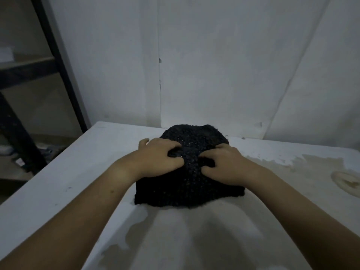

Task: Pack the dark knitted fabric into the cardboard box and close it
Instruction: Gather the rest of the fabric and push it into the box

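Note:
The dark knitted fabric [192,184] lies bunched in a rounded heap on the white table [81,172], near the back wall. My left hand [157,154] sits on its upper left, fingers curled into the knit and gripping a fold. My right hand [224,164] sits on its upper right, fingers likewise curled into the fabric. The two hands nearly meet at the heap's middle. No cardboard box shows in this view.
White wall panels [214,65] rise straight behind the table. A dark metal shelving frame [50,61] stands at the left, beyond the table's left edge. Brownish worn patches [346,182] mark the table surface at the right and front.

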The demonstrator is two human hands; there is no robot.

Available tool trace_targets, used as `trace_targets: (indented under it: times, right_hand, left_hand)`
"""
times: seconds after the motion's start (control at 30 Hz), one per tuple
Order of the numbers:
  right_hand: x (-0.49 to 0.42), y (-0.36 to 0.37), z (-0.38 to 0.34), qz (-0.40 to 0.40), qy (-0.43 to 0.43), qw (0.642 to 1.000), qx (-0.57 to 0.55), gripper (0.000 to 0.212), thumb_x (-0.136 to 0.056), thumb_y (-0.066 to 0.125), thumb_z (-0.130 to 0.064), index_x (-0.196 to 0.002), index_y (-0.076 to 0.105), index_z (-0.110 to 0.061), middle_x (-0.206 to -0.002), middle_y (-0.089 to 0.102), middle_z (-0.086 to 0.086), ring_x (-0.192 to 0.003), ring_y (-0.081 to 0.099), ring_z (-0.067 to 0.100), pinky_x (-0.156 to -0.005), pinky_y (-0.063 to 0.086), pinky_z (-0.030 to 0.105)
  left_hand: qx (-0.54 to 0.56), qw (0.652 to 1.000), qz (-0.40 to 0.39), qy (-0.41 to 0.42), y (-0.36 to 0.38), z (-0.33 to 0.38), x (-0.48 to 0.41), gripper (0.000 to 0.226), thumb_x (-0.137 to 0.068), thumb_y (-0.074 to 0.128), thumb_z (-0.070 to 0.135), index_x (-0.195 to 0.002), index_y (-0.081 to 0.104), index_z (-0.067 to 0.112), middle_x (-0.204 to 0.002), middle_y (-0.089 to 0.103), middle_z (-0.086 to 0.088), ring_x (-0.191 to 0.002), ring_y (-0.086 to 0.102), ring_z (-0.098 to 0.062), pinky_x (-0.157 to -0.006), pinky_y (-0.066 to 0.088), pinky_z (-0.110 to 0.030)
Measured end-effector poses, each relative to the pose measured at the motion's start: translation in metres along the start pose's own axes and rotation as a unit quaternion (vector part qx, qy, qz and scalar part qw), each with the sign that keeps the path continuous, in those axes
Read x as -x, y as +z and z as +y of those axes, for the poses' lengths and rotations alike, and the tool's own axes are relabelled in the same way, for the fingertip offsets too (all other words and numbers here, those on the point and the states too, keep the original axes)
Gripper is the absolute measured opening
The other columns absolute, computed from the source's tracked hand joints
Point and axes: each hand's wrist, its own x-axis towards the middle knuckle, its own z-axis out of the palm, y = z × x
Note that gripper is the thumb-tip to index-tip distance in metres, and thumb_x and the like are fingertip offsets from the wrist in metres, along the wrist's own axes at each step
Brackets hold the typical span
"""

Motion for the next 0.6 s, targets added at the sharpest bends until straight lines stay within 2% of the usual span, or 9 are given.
trace_targets:
  times: [0.07,0.13,0.2,0.27,0.37,0.43,0.47,0.53,0.6]
  right_hand:
    - [-0.006,-0.007,-0.007,-0.048,0.009,0.998,0.049,0.055,-0.088,0.044,-0.057,-0.139,0.049,-0.038,-0.142,0.052,-0.002,-0.136,0.03,0.029,-0.11,0.027,0.04]
    - [-0.013,-0.012,-0.012,-0.083,0.022,0.994,0.073,0.054,-0.087,0.039,-0.06,-0.135,0.053,-0.037,-0.139,0.052,0.003,-0.133,0.031,0.03,-0.106,0.025,0.04]
    - [-0.02,-0.012,-0.017,-0.112,0.041,0.99,0.082,0.054,-0.088,0.036,-0.062,-0.128,0.056,-0.032,-0.134,0.052,0.008,-0.13,0.032,0.032,-0.104,0.023,0.041]
    - [-0.026,-0.009,-0.025,-0.136,0.048,0.984,0.108,0.057,-0.089,0.034,-0.062,-0.126,0.055,-0.025,-0.135,0.05,0.011,-0.131,0.03,0.035,-0.106,0.02,0.043]
    - [-0.028,-0.006,-0.032,-0.153,0.049,0.979,0.123,0.057,-0.09,0.032,-0.06,-0.125,0.051,-0.02,-0.136,0.049,0.011,-0.132,0.029,0.036,-0.107,0.019,0.043]
    - [-0.024,-0.007,-0.023,-0.116,0.02,0.989,0.086,0.047,-0.088,0.039,-0.06,-0.113,0.056,-0.023,-0.125,0.057,0.007,-0.124,0.042,0.03,-0.102,0.029,0.039]
    - [-0.02,-0.009,-0.016,-0.071,-0.001,0.996,0.05,0.044,-0.085,0.047,-0.059,-0.111,0.058,-0.025,-0.119,0.059,0.003,-0.117,0.05,0.026,-0.098,0.036,0.037]
    - [-0.011,-0.011,0.001,0.055,-0.038,0.998,-0.019,0.051,-0.079,0.061,-0.056,-0.122,0.057,-0.029,-0.121,0.056,-0.004,-0.111,0.055,0.018,-0.094,0.045,0.035]
    - [-0.005,-0.011,0.013,0.119,-0.033,0.992,-0.021,0.067,-0.078,0.066,-0.054,-0.137,0.049,-0.027,-0.131,0.051,-0.004,-0.117,0.053,0.017,-0.096,0.045,0.034]
  left_hand:
    - [-0.016,0.999,-0.048,-0.014,0.002,0.002,-0.009,0.075,-0.068,0.039,0.061,-0.139,0.048,0.039,-0.144,0.047,0.011,-0.145,0.021,-0.014,-0.117,-0.005,-0.045]
    - [-0.042,0.995,-0.089,-0.014,0.001,0.0,-0.016,0.073,-0.066,0.043,0.062,-0.135,0.051,0.043,-0.14,0.049,0.01,-0.146,0.018,-0.017,-0.115,-0.003,-0.043]
    - [-0.074,0.986,-0.145,-0.028,-0.004,0.002,-0.023,0.077,-0.062,0.047,0.063,-0.138,0.047,0.047,-0.143,0.048,0.007,-0.146,0.017,-0.02,-0.112,0.005,-0.04]
    - [-0.118,0.975,-0.184,-0.044,-0.011,0.01,-0.031,0.079,-0.061,0.051,0.062,-0.139,0.044,0.05,-0.143,0.048,0.005,-0.142,0.027,-0.023,-0.108,0.017,-0.037]
    - [-0.15,0.967,-0.201,-0.043,-0.018,0.023,-0.042,0.062,-0.072,0.065,0.05,-0.133,0.053,0.045,-0.131,0.057,0.008,-0.115,0.053,-0.019,-0.092,0.038,-0.032]
    - [-0.143,0.966,-0.213,-0.038,-0.019,0.026,-0.048,0.054,-0.076,0.068,0.042,-0.13,0.058,0.039,-0.126,0.06,0.008,-0.105,0.057,-0.015,-0.085,0.044,-0.03]
    - [-0.137,0.965,-0.221,-0.037,-0.019,0.025,-0.05,0.052,-0.077,0.069,0.04,-0.128,0.06,0.038,-0.124,0.061,0.008,-0.103,0.057,-0.015,-0.083,0.046,-0.029]
    - [-0.111,0.967,-0.227,-0.04,-0.018,0.02,-0.052,0.053,-0.076,0.071,0.038,-0.127,0.061,0.037,-0.123,0.062,0.008,-0.102,0.058,-0.014,-0.08,0.046,-0.028]
    - [-0.08,0.97,-0.226,-0.043,-0.017,0.014,-0.052,0.06,-0.075,0.072,0.039,-0.133,0.057,0.039,-0.129,0.058,0.009,-0.106,0.057,-0.015,-0.083,0.044,-0.027]
